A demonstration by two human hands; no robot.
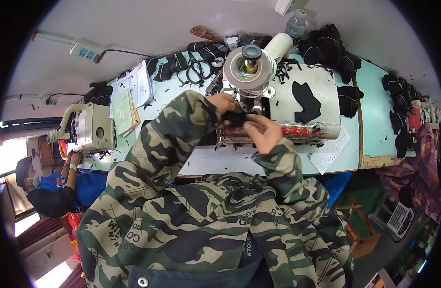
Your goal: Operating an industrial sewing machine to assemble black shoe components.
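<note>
Black fabric piece, long axis left-right, between both hands' fingers.

The wall behind is plain white, with a power strip fixed on it and a cord running off. A long pale green tabletop stands in front of the wall. On the left, bright daylight comes through a window. Another person in blue sits there at a second sewing machine. On the right the floor is dark, with a wooden stool and a blue basket.
</note>
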